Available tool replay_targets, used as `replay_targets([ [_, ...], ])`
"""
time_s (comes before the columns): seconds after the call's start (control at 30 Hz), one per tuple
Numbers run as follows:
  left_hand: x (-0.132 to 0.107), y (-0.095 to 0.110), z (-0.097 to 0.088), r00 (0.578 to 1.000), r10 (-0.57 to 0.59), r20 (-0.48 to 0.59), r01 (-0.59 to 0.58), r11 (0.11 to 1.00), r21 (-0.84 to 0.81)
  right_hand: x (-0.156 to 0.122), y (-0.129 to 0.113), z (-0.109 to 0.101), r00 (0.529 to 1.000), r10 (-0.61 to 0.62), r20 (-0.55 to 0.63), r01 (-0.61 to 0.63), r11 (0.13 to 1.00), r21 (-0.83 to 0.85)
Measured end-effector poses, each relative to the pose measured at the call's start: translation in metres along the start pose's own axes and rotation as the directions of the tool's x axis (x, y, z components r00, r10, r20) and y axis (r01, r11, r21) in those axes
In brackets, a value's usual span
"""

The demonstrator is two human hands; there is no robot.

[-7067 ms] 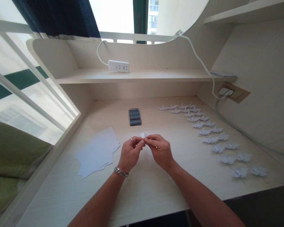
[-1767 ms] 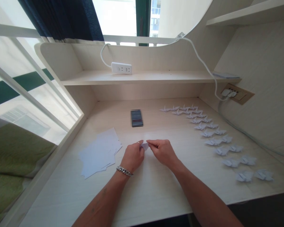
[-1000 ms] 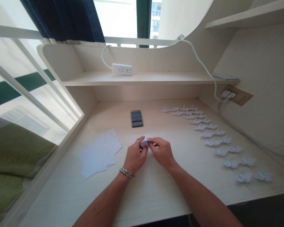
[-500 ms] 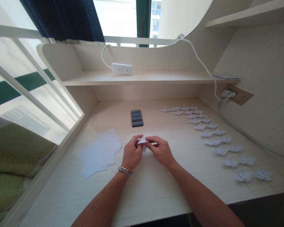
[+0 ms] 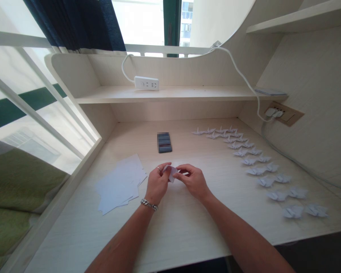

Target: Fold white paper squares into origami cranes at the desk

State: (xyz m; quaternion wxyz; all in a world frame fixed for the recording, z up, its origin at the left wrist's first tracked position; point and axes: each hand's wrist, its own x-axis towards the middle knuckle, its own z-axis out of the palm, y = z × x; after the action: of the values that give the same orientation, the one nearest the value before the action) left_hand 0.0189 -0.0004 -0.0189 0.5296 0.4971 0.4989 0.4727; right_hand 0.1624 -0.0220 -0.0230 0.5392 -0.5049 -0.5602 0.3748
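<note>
A small folded piece of white paper is held between both hands above the desk. My left hand, with a ring on one finger and a chain bracelet at the wrist, is closed on its left side, thumb over the front. My right hand pinches its right edge between thumb and fingers. To the left lies a fanned stack of white paper sheets. Rows of folded paper cranes stand along the right of the desk.
A dark phone lies on the desk beyond my hands. On the back shelf sits a white power strip. A white cable runs down to a wall socket at the right. White rails and a green cushion-like cloth border the left side.
The folded paper has turned between my fingers and now shows a broader face. My left thumb has come over its front. The cranes and sheets stay put.
</note>
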Motion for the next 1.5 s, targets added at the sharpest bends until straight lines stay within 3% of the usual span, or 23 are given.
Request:
replay_targets([
  [0.13, 0.002, -0.004, -0.001, 1.000, 0.008, 0.002, -0.008, 1.000, 0.015, 0.001, 0.002, -0.002, 0.999, -0.032, 0.018, 0.032, 0.999, -0.020],
  [0.4, -0.004, 0.005, -0.001, 0.991, 0.127, 0.034, -0.132, 0.952, 0.276, 0.001, 0.000, -0.003, 0.996, -0.093, 0.007, 0.093, 0.990, -0.108],
  [0.6, -0.006, 0.008, -0.003, 0.981, 0.180, 0.066, -0.192, 0.906, 0.377, 0.004, 0.008, -0.004, 0.998, 0.015, 0.064, -0.017, 0.999, 0.033],
  [0.8, 0.000, 0.004, -0.007, 0.974, 0.179, 0.140, -0.218, 0.911, 0.349, 0.008, 0.016, -0.004, 0.989, 0.092, 0.119, -0.115, 0.973, 0.199],
  [1.13, 0.007, 0.008, -0.003, 0.956, 0.096, 0.275, -0.164, 0.958, 0.235, 0.008, 0.016, -0.009, 0.982, 0.146, 0.116, -0.171, 0.955, 0.243],
  [1.5, 0.002, 0.010, 0.009, 0.890, 0.199, 0.411, -0.350, 0.875, 0.334, -0.002, 0.013, -0.028, 0.981, 0.178, 0.077, -0.192, 0.950, 0.247],
])
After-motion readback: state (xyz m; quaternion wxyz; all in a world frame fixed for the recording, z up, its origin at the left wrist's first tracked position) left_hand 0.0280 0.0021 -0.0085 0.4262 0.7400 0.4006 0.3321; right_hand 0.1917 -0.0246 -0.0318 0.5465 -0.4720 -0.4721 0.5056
